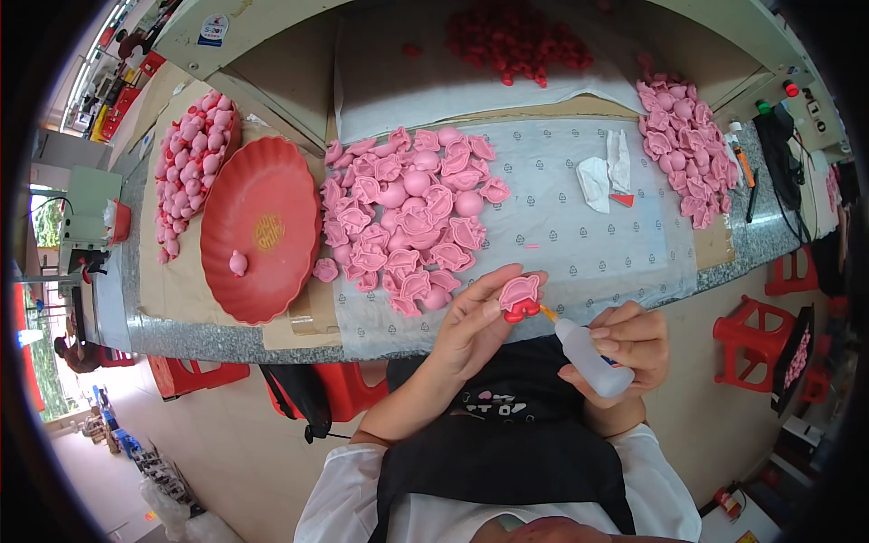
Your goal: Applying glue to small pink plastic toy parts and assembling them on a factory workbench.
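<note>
In the head view, the left hand (475, 321) had a narrow grip, thumb and fingers pinching a pink piece (520, 290) with a red piece (520, 312) at its lower edge. Both were held up in front of the person's body, over the near edge of the tabletop (195, 339). The right hand (639, 348) had its grip wrapped around a translucent squeeze bottle (590, 360), tilted so that its orange nozzle (548, 313) pointed left at the red piece. Whether the tip touched it or stopped just beside it could not be told, nor could any liquid be seen.

Done well, this step seemed to call for a steady pinch near the rim, with the fingertips clear of the nozzle and the joint turned toward the tip. A light, brief squeeze looked safer than a hard one; too much could have run onto the pink face or the fingers. Bringing both wrists close to the body would have helped keep the tip from wandering.

A pile of pink pieces (407, 208) lay beyond the left hand, beside a red scalloped dish (262, 185).
</note>
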Demonstrator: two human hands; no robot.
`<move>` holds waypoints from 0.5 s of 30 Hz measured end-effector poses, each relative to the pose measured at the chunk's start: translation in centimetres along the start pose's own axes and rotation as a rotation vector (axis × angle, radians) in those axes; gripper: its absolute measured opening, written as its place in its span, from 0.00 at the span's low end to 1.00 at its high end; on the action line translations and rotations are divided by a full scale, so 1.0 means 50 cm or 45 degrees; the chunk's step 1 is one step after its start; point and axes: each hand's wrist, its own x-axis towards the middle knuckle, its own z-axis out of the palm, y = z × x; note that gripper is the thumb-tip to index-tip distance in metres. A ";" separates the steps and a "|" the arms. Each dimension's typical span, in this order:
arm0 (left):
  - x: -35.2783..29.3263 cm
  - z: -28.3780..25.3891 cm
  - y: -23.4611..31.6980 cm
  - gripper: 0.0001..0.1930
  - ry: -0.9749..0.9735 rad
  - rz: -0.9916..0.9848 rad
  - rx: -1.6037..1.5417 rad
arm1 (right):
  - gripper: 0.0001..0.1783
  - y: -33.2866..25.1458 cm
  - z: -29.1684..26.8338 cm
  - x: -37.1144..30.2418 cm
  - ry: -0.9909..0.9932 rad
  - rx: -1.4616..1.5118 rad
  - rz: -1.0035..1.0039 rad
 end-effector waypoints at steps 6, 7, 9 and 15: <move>0.000 0.002 0.002 0.21 0.024 -0.056 -0.039 | 0.23 0.001 0.001 -0.001 0.049 -0.001 0.027; 0.000 0.002 0.002 0.21 0.025 -0.055 -0.039 | 0.23 0.001 0.001 -0.001 0.052 -0.020 0.031; -0.001 0.002 0.001 0.21 0.031 -0.072 -0.087 | 0.23 0.001 0.002 -0.003 0.059 0.009 0.034; -0.001 0.002 0.003 0.22 0.054 -0.123 -0.179 | 0.23 0.002 0.001 -0.003 0.095 0.062 0.045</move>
